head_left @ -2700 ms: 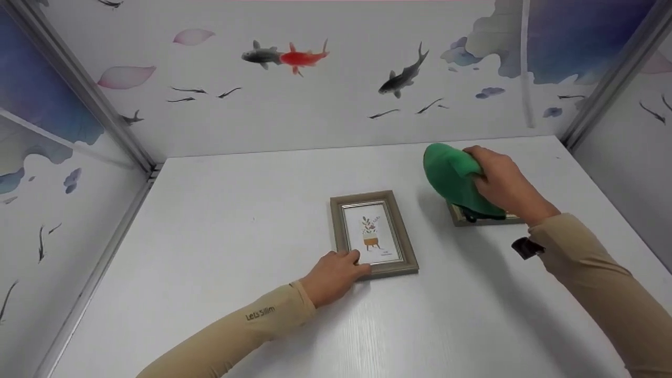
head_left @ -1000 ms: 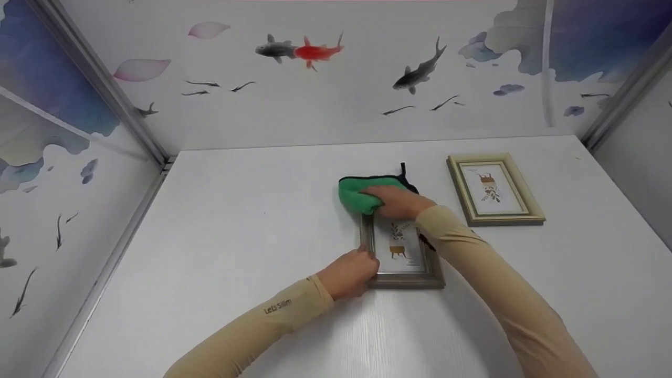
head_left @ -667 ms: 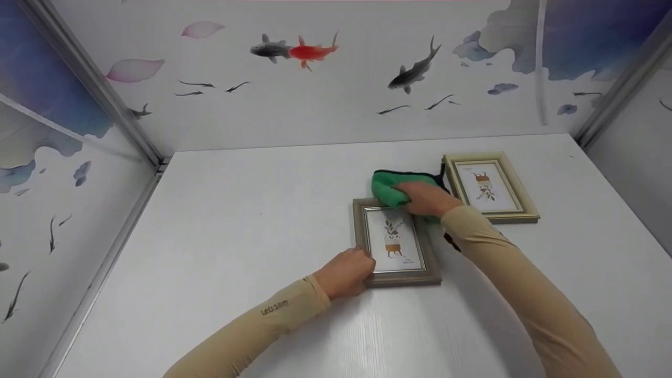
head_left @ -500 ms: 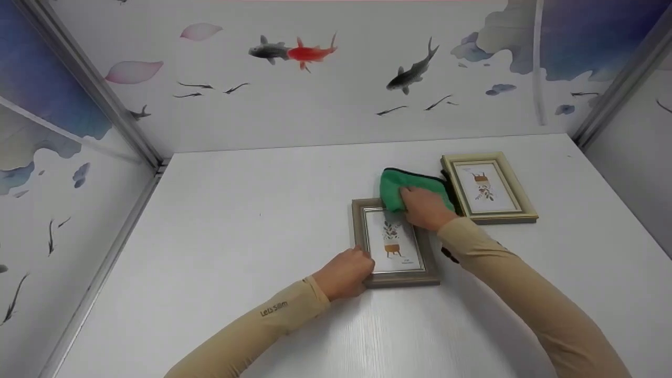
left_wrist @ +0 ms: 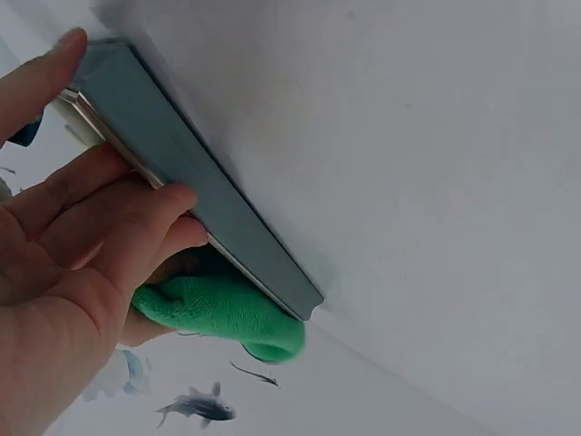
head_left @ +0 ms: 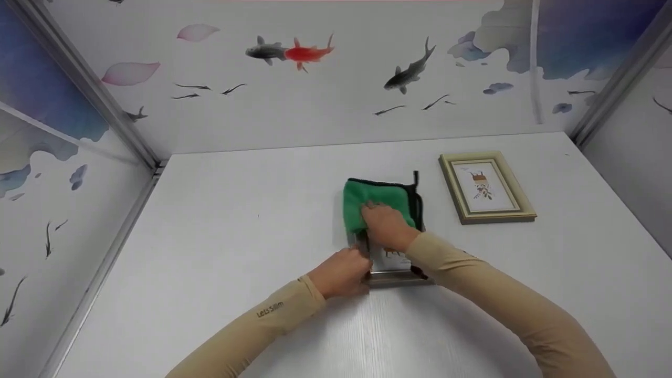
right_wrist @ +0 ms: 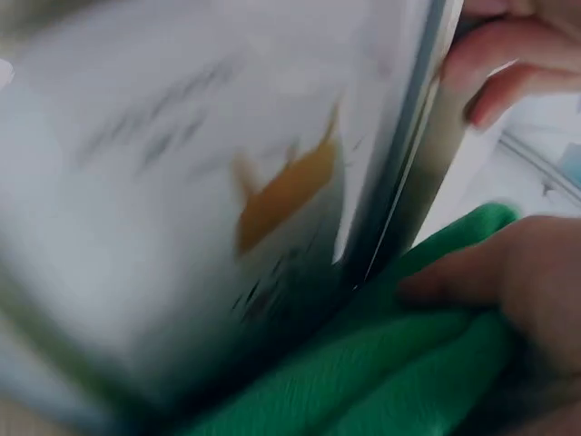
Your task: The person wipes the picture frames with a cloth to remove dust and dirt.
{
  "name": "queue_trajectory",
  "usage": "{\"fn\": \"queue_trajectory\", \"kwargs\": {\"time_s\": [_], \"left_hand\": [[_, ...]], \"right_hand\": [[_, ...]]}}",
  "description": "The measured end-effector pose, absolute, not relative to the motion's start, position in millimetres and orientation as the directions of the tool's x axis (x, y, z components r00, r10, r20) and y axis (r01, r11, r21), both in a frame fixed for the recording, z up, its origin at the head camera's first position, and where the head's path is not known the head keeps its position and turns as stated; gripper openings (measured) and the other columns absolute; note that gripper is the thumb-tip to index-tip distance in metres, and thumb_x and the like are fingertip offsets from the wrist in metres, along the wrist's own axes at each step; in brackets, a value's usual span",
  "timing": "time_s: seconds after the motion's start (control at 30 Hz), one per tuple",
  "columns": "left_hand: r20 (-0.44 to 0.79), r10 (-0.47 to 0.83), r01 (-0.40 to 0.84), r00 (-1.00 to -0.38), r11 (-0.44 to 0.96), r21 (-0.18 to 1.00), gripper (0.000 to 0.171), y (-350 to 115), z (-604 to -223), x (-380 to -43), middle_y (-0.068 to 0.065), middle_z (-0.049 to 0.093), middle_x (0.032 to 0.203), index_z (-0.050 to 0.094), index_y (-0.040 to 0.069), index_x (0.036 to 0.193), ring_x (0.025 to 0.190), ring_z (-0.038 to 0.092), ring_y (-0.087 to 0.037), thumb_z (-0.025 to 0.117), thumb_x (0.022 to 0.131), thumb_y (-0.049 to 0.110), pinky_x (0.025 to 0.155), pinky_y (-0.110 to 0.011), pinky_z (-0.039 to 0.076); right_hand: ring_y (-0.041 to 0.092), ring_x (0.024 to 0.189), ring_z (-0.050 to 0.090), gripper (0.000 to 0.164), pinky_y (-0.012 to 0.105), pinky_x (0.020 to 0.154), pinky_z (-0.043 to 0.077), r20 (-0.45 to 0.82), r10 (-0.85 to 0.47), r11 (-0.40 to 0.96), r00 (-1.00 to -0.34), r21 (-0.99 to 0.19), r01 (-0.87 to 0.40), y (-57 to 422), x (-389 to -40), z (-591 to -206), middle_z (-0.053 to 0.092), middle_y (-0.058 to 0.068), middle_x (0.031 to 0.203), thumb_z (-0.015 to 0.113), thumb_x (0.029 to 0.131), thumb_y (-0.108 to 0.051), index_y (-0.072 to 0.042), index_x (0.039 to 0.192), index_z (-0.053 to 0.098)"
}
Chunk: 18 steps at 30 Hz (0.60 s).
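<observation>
A grey-brown picture frame [head_left: 399,278] with a print behind glass lies on the white table, its upper part covered. My left hand [head_left: 340,272] holds its lower left side; the left wrist view has the thumb and fingers [left_wrist: 163,213] along the frame's edge [left_wrist: 200,173]. In my right hand [head_left: 388,226] is a green cloth [head_left: 378,197] with black trim, pressed over the upper left of the frame. The right wrist view brings the cloth [right_wrist: 390,372] close against the frame's edge, the print blurred beside it.
A second, gold-coloured picture frame [head_left: 525,216] lies to the right, its print upside down. White walls [head_left: 210,121] painted with fish stand behind and at both sides of the table [head_left: 220,220].
My right hand and the cloth have left the gold-coloured frame for the grey-brown one, and lately slid from its upper right corner leftward and down. The left hand keeps its hold.
</observation>
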<state>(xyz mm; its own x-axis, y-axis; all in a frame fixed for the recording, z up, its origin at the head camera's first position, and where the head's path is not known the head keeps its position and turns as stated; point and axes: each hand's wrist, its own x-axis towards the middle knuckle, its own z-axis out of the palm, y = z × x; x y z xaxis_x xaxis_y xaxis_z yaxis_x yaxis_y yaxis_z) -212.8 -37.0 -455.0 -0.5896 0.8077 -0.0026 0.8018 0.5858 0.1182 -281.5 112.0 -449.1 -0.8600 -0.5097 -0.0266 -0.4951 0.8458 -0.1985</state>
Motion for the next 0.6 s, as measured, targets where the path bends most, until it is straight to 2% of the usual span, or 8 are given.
{"fn": "queue_trajectory", "kwargs": {"time_s": [0.1, 0.17, 0.23, 0.37, 0.43, 0.6], "left_hand": [[0.005, 0.813, 0.81, -0.582, 0.58, 0.085, 0.02, -38, -455, -212, 0.0, 0.061, 0.072, 0.066, 0.006, 0.079, 0.071, 0.058, -0.014, 0.081, 0.078, 0.02, 0.067, -0.03, 0.049], [0.009, 0.819, 0.817, -0.574, 0.572, 0.074, 0.019, -37, -455, -212, 0.001, 0.059, 0.071, 0.066, 0.006, 0.078, 0.069, 0.056, -0.013, 0.08, 0.079, 0.019, 0.066, -0.029, 0.049], [0.014, 0.822, 0.82, -0.57, 0.568, 0.067, 0.017, -37, -455, -212, 0.001, 0.058, 0.07, 0.066, 0.006, 0.078, 0.067, 0.055, -0.012, 0.078, 0.079, 0.017, 0.065, -0.028, 0.048], [0.008, 0.818, 0.817, -0.576, 0.574, 0.058, 0.017, -37, -454, -213, 0.0, 0.057, 0.068, 0.065, 0.006, 0.077, 0.066, 0.055, -0.013, 0.078, 0.078, 0.016, 0.063, -0.029, 0.048], [0.002, 0.813, 0.812, -0.582, 0.581, 0.057, 0.017, -37, -454, -214, 0.0, 0.057, 0.067, 0.065, 0.006, 0.074, 0.065, 0.056, -0.014, 0.078, 0.078, 0.017, 0.061, -0.03, 0.049], [-0.004, 0.808, 0.807, -0.589, 0.589, 0.05, 0.022, -35, -455, -215, 0.002, 0.055, 0.062, 0.064, 0.008, 0.07, 0.058, 0.052, -0.013, 0.079, 0.077, 0.022, 0.056, -0.03, 0.048]], "right_hand": [[0.045, 0.132, 0.035, 0.056, 0.05, 0.105, 0.033, -0.029, -0.648, 0.726, -0.761, -0.326, -0.606, 111, -282, -451, 0.038, 0.027, 0.145, 0.058, 0.09, 0.001, 0.009, 0.142, 0.038], [0.042, 0.139, 0.023, 0.061, 0.05, 0.109, 0.025, -0.061, -0.703, 0.676, -0.709, -0.367, -0.639, 114, -285, -452, 0.029, 0.021, 0.152, 0.057, 0.09, 0.004, 0.003, 0.146, 0.034], [0.038, 0.142, 0.017, 0.064, 0.048, 0.111, 0.021, -0.097, -0.737, 0.646, -0.669, -0.395, -0.654, 120, -288, -452, 0.026, 0.016, 0.155, 0.054, 0.089, 0.009, -0.001, 0.148, 0.033], [0.031, 0.143, 0.016, 0.071, 0.046, 0.111, 0.021, -0.143, -0.763, 0.623, -0.63, -0.418, -0.661, 137, -297, -451, 0.025, 0.01, 0.156, 0.054, 0.087, 0.013, -0.007, 0.151, 0.031], [0.03, 0.143, 0.018, 0.073, 0.047, 0.111, 0.022, -0.136, -0.776, 0.61, -0.616, -0.408, -0.679, 149, -300, -450, 0.027, 0.01, 0.155, 0.06, 0.086, 0.012, -0.007, 0.15, 0.032], [0.034, 0.14, 0.027, 0.065, 0.048, 0.109, 0.026, -0.088, -0.792, 0.605, -0.604, -0.246, -0.757, 183, -300, -452, 0.04, 0.013, 0.149, 0.066, 0.085, 0.007, -0.002, 0.145, 0.041]]}}
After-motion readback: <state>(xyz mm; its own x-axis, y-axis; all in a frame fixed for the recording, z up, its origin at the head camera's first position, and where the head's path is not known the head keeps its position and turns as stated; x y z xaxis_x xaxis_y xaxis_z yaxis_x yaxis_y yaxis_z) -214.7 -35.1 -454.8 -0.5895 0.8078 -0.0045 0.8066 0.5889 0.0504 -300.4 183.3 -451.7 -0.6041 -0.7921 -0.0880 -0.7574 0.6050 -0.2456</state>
